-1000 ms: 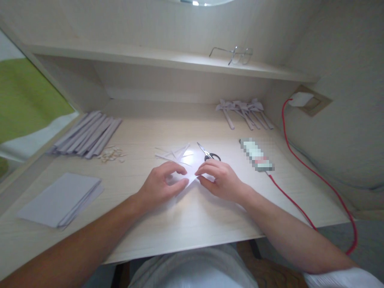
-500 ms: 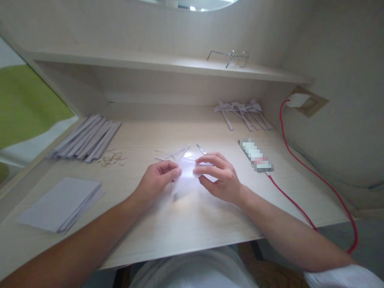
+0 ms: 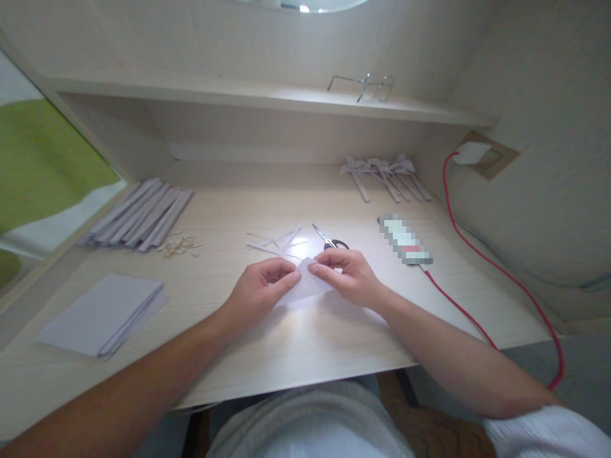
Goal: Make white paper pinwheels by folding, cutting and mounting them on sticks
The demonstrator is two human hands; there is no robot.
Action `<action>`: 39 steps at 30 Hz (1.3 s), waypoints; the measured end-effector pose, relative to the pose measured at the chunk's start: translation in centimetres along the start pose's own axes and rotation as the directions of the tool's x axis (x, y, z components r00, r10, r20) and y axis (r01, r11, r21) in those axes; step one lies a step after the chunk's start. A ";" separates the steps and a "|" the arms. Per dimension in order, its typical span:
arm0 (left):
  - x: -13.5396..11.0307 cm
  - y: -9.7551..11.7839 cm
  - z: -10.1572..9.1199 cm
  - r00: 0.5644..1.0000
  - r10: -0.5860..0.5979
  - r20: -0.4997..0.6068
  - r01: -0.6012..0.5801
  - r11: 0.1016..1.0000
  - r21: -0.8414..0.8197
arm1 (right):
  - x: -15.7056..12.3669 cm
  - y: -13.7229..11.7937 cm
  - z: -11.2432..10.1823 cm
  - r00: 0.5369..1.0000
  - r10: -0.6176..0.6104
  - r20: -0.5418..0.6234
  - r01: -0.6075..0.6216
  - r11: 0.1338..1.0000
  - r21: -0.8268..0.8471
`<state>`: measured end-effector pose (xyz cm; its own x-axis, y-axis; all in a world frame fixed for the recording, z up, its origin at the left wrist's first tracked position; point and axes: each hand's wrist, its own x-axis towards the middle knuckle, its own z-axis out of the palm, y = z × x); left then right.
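A small folded sheet of white paper (image 3: 305, 289) lies flat on the desk (image 3: 310, 343) between my hands. My left hand (image 3: 260, 292) pinches its left side, fingers curled, thumb and forefinger meeting at the top edge. My right hand (image 3: 346, 277) pinches the top right part with fingers pressed together. Just behind my right hand lie small scissors (image 3: 329, 240) with black handles. Thin white paper offcuts (image 3: 277, 243) are scattered behind the sheet.
A stack of white sheets (image 3: 102, 315) sits at the near left. Folded paper strips (image 3: 140, 213) and small scraps (image 3: 179, 245) lie at far left. Finished folded pieces (image 3: 384, 175) lie at far right. A phone (image 3: 405, 240) with a red cable (image 3: 477, 254) runs to a wall socket. Glasses (image 3: 365, 86) rest on the shelf.
Half a second ago the paper was lifted and blurred between my hands; now it lies flat on the desk, both hands pinching its top edge, and the scissors show again.
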<state>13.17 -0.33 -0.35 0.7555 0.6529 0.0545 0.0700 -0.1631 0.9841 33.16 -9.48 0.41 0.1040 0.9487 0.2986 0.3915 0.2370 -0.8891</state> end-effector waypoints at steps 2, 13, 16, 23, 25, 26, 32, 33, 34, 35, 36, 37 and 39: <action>-0.1 0.2 0.1 0.999 -0.030 0.025 0.030 1.000 -0.002 | 0.0 0.1 0.0 1.000 0.023 0.019 -0.024 0.998 0.062; -0.5 0.3 0.8 1.000 0.005 -0.029 -0.003 0.999 0.048 | -1.0 0.2 0.5 0.986 -0.021 -0.163 0.043 0.990 0.133; -0.7 0.4 0.9 0.999 0.019 -0.044 -0.017 0.999 0.051 | -1.3 -0.1 0.6 0.981 -0.072 -0.183 0.082 0.996 0.046; -1.1 0.1 0.9 0.992 0.121 -0.025 -0.110 0.957 0.269 | -1.4 -0.4 0.4 0.995 -0.031 -0.093 0.033 0.999 0.027; -1.2 -0.1 0.9 0.991 0.136 -0.019 -0.124 0.944 0.305 | -1.3 -0.5 0.4 0.998 -0.017 -0.060 0.020 0.998 0.051; -1.3 -0.1 0.9 0.990 0.141 -0.014 -0.129 0.939 0.319 | -1.3 -0.5 0.4 0.999 -0.012 -0.048 0.015 0.998 0.061; -1.3 0.0 1.2 0.991 0.135 0.001 -0.129 0.940 0.316 | -1.4 -0.4 0.6 0.997 0.027 -0.067 -0.020 0.993 0.116; -1.3 0.1 1.2 0.991 0.136 0.001 -0.130 0.942 0.310 | -1.4 -0.3 0.6 0.997 0.028 -0.073 -0.019 0.993 0.119; -1.2 0.1 1.2 0.990 0.138 0.002 -0.132 0.943 0.306 | -1.5 -0.3 0.7 0.996 0.028 -0.079 -0.019 0.993 0.118; -1.3 0.1 1.3 0.990 0.138 0.003 -0.132 0.944 0.303 | -1.5 -0.3 0.7 0.996 0.030 -0.082 -0.020 0.993 0.114; -1.3 0.1 1.3 0.991 0.136 0.006 -0.132 0.944 0.301 | -1.5 -0.3 0.7 0.996 0.031 -0.086 -0.022 0.994 0.110; -1.3 0.0 1.2 0.991 0.135 0.010 -0.131 0.945 0.300 | -1.6 -0.3 0.7 0.995 0.033 -0.091 -0.024 0.994 0.108; -1.3 -0.1 1.2 0.991 0.132 0.016 -0.131 0.943 0.307 | -1.6 -0.4 0.7 0.994 0.033 -0.105 -0.021 0.994 0.110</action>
<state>12.92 -2.06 -0.72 0.7686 0.6134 0.1815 0.1673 -0.4666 0.8685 32.15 -10.94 0.04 0.2118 0.9289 0.3038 0.2865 0.2382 -0.9280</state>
